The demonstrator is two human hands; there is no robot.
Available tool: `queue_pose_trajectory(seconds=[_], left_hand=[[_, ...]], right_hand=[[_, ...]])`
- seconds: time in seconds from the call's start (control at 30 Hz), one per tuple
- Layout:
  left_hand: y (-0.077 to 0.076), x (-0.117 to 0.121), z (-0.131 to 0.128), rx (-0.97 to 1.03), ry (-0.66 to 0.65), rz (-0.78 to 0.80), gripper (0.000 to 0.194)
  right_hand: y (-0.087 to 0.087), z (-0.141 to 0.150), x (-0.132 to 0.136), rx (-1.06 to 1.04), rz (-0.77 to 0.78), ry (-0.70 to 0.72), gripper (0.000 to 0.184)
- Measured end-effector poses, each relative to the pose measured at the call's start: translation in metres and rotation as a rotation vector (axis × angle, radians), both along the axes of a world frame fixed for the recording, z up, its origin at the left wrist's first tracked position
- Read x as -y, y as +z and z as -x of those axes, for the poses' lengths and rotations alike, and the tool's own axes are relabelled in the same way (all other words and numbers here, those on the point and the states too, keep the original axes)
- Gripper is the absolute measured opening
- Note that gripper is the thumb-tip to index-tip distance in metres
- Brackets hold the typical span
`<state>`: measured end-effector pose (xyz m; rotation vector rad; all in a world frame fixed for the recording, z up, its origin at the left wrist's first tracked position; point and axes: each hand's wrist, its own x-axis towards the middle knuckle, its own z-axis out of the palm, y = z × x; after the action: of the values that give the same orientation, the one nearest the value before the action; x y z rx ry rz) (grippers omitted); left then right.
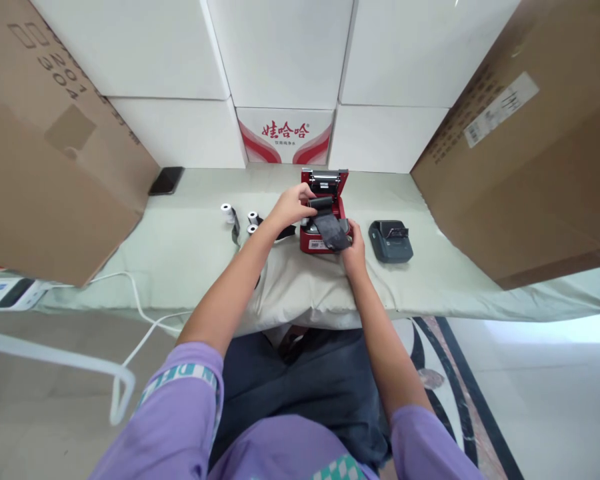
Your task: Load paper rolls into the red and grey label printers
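Observation:
A small red printer [312, 244] stands on the cloth-covered table with its lid raised. My left hand [294, 207] pinches a black paper roll [321, 205] over the open compartment. From the roll a dark strip [332, 230] hangs down across the printer's front edge. At the printer's right front corner, my right hand [354, 248] has its fingers closed at the strip's loose end; part of the grip is hidden. A dark grey portable printer [391, 241] lies to the right of this hand.
Several small paper rolls [227, 212] with black tails lie left of the printer. A phone [167, 181] rests farther back. Cardboard boxes [55, 147] flank the table, and white boxes [285, 53] stand behind. A white cable [137, 300] crosses the front left edge.

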<state>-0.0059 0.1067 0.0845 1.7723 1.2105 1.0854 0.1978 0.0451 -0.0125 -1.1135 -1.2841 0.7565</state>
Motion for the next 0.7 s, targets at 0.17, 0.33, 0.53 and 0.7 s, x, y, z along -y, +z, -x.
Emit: queue_pose_trajectory(seconds=[0.17, 0.33, 0.53, 0.7], left_hand=[[0.000, -0.028, -0.009, -0.452, -0.007, -0.067, 0.027], [0.000, -0.031, -0.015, -0.541, 0.026, -0.101, 0.029], [-0.009, -0.020, 0.000, -0.085, -0.124, 0.142, 0.027], [-0.006, -0.029, -0.006, -0.394, -0.086, 0.016, 0.030]], right_hand=[[0.004, 0.001, 0.002, 0.022, -0.004, -0.010, 0.058], [0.004, 0.002, 0.002, 0.018, -0.017, -0.011, 0.058], [0.004, 0.002, 0.002, 0.012, -0.005, -0.003, 0.058], [0.003, 0.002, 0.001, 0.014, -0.006, -0.014, 0.058]])
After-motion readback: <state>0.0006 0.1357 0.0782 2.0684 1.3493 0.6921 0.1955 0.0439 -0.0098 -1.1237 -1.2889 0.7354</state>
